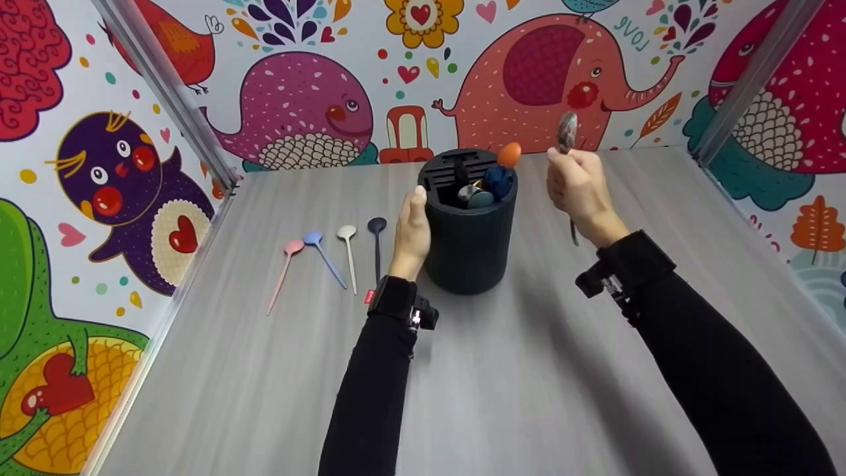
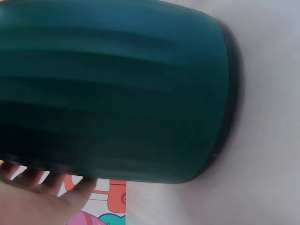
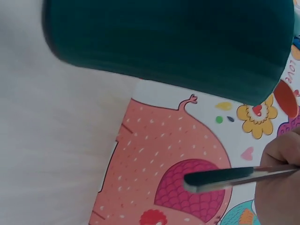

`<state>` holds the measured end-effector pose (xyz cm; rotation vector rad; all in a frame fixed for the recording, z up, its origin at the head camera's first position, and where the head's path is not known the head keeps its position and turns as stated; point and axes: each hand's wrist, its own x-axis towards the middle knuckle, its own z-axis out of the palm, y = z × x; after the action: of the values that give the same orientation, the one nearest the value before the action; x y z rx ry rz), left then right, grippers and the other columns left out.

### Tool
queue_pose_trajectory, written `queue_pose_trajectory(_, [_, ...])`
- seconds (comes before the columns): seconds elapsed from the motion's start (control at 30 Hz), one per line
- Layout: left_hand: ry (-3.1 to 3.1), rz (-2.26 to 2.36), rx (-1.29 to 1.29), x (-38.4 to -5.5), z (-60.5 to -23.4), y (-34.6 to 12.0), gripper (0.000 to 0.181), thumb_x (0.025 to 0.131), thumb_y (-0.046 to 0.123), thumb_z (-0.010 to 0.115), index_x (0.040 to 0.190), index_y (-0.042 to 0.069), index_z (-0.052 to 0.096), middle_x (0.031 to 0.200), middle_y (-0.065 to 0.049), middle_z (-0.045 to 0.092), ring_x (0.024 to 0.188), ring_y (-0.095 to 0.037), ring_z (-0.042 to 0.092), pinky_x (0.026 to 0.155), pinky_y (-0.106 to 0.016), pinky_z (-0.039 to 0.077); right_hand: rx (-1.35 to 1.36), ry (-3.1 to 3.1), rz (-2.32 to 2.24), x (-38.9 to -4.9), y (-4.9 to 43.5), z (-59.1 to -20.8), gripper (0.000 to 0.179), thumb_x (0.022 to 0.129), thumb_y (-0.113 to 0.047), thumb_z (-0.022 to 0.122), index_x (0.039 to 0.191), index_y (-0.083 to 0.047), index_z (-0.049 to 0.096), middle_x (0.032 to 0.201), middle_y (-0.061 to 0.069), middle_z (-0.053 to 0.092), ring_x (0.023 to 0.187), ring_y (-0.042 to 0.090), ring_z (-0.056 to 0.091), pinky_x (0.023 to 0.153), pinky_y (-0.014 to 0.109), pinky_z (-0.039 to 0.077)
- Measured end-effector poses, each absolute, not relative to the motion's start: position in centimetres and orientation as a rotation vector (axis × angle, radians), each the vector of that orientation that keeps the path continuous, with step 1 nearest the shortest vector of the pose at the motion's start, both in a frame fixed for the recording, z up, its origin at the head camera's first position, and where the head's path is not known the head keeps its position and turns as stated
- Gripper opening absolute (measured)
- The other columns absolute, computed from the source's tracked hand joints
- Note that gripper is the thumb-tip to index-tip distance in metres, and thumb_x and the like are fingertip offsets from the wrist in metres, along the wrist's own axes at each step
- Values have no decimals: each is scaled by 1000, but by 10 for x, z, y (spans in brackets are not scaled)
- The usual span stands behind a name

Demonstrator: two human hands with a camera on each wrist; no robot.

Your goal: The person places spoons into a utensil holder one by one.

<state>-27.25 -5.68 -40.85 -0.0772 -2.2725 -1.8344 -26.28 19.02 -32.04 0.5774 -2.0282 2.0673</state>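
A dark green utensil holder with a slotted top stands upright on the table. My left hand grips its left side near the rim, and the left wrist view shows the fingers against the ribbed wall. To the right of the holder, my right hand holds a metal spoon upright, bowl up. Below the fist, the handle sticks out in the right wrist view. Inside the holder are an orange rounded utensil head, a dark blue one and a shiny metal spoon bowl.
Left of the holder, a pink spoon, a blue spoon, a white spoon and a dark spoon lie spread out on the grey table. Printed panels stand along the back and sides.
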Motion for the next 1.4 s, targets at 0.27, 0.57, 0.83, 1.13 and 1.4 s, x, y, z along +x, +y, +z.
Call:
queue_pose_trajectory(0.27, [-2268,-1825,-71,-273,-409,-57,90,87,76,17,145,10,38,151,-10,40,141,-24,35,117,-38,27,650,-1816,2207,-260,176,-301,49,99,-21,42,54,-12,28,49,-1,18,37,13,13,36,32,5])
queue_pose_trajectory(0.57, [-2263,-1844,-27,-274,-408,-56,62,97,48,25,144,12,40,150,-8,41,140,-23,36,117,-38,28,709,-1783,2093,-254,155,-277,49,100,-25,40,54,-13,30,46,0,23,36,17,20,35,32,11])
queue_pose_trajectory(0.83, [-2242,-1864,-34,-275,-409,-56,61,97,49,26,142,12,42,148,-8,43,139,-22,37,117,-38,28,742,-1726,2080,-254,135,-258,49,100,-24,38,54,-12,31,45,0,25,38,19,21,35,33,16])
queue_pose_trajectory(1.13, [-2250,-1863,-39,-273,-407,-56,62,97,48,24,143,11,41,149,-9,42,140,-23,36,117,-39,28,732,-1685,2153,-255,114,-249,43,103,-22,32,63,-6,41,51,4,35,43,23,34,42,34,32])
queue_pose_trajectory(1.4, [-2265,-1864,-59,-272,-408,-57,64,96,50,23,147,13,36,152,-8,39,141,-22,34,118,-37,26,705,-1780,2024,-257,95,-250,39,104,-23,30,74,-7,49,59,5,43,50,22,44,50,34,43])
